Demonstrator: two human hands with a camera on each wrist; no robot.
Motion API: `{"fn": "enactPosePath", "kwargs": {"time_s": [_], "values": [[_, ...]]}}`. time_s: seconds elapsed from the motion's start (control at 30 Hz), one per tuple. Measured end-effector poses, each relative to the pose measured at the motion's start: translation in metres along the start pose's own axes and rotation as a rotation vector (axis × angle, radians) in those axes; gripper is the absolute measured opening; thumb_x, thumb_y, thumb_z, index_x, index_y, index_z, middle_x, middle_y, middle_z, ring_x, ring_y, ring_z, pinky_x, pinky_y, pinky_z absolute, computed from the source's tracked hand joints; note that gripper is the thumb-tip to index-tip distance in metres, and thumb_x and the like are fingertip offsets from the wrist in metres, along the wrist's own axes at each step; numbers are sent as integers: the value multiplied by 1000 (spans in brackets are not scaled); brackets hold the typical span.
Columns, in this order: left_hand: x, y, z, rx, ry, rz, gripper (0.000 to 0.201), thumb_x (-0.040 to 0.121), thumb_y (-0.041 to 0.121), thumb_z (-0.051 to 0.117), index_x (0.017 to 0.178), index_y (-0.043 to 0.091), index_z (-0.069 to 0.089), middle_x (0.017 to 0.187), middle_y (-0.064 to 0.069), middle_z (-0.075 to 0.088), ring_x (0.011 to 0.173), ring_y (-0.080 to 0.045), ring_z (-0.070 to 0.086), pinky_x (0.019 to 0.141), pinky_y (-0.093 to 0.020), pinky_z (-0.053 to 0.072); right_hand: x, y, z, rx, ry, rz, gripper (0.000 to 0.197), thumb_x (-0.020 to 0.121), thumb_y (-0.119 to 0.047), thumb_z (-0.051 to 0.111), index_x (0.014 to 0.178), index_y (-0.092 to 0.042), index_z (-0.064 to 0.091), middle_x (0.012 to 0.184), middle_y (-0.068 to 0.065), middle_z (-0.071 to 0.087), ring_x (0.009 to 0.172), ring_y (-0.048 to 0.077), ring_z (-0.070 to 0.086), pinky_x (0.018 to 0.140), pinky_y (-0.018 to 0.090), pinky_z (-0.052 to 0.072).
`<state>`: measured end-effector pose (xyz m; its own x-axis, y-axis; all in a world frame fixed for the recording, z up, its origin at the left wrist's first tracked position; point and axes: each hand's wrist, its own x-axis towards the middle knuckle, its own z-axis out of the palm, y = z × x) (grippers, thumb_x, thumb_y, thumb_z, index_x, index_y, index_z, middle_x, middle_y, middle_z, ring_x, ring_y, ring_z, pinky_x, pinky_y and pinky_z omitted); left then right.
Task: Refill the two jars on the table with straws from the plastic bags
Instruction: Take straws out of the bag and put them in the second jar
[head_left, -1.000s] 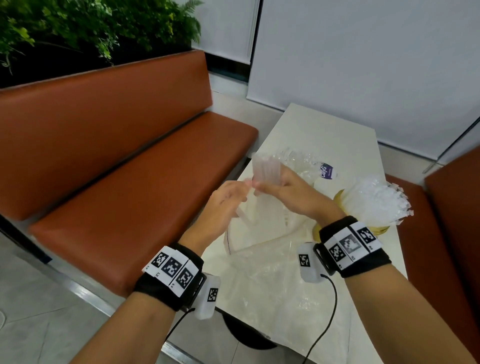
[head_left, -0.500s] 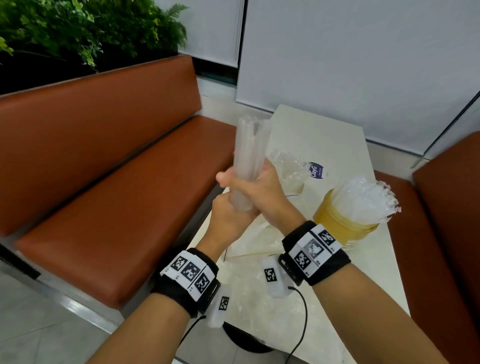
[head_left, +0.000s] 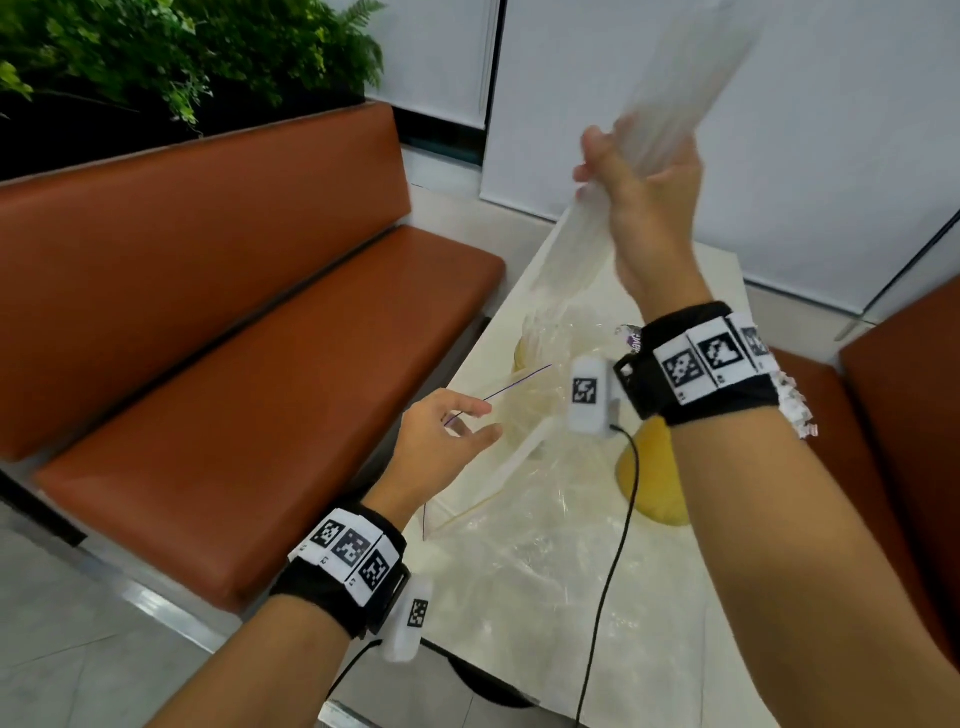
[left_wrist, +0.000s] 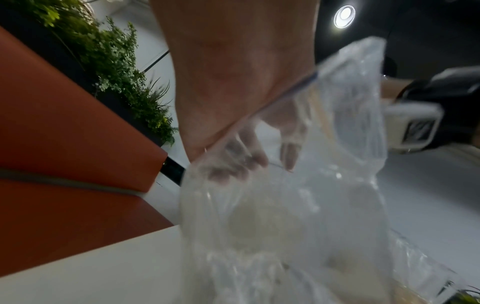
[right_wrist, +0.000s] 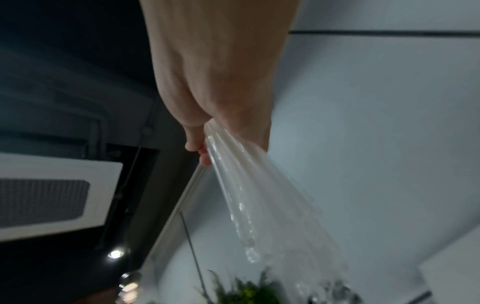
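A white table (head_left: 691, 623) stands between two brown benches (head_left: 260, 322), with pale blinds beyond and plants (head_left: 156, 57) behind the left bench. Raised above the table, the right hand (head_left: 644, 192) grips a bundle of clear straws (head_left: 670, 104) in its fist. Below it, the left hand (head_left: 441, 441) pinches the mouth of a plastic bag (head_left: 519, 493) lying on the table. A yellow jar (head_left: 654, 483) sits partly hidden under the right forearm. The left wrist view shows the left hand's fingers (left_wrist: 246, 162) through the bag's film; the right wrist view shows a ceiling vent (right_wrist: 52, 197).
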<state>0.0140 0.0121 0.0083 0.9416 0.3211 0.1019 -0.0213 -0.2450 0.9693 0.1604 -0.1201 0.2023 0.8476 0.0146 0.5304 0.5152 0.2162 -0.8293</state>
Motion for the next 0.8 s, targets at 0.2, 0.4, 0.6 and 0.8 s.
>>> {"fn": "enactPosePath", "kwargs": {"time_s": [0.2,0.4,0.6,0.8], "values": [[7,8,-7,7,-23,29,14,82,23,82,94,20,76,104,8,72,72,-2,60,73,-12,48,19,57,-27,-162,126,27,30,77,-17,81,96,-17,58,86,4,66,69,26,68,73,43,60],[17,18,-7,19,-29,43,13,85,24,79,96,18,78,104,7,72,84,-16,63,75,-18,51,6,108,-33,-234,154,125,26,80,-14,79,94,-18,57,74,-10,64,66,22,67,75,44,60],[21,17,-6,-11,-26,49,8,85,24,79,92,19,78,102,7,73,93,-22,67,89,-34,55,-23,140,-42,-403,131,246,44,68,-25,89,102,-10,66,95,5,74,86,21,73,85,43,60],[24,18,-9,-36,-29,81,7,86,21,78,92,18,79,100,8,73,94,-20,68,91,-31,55,-8,120,-42,-334,129,49,88,60,-11,92,129,-27,39,108,5,65,86,23,75,82,42,62]]}}
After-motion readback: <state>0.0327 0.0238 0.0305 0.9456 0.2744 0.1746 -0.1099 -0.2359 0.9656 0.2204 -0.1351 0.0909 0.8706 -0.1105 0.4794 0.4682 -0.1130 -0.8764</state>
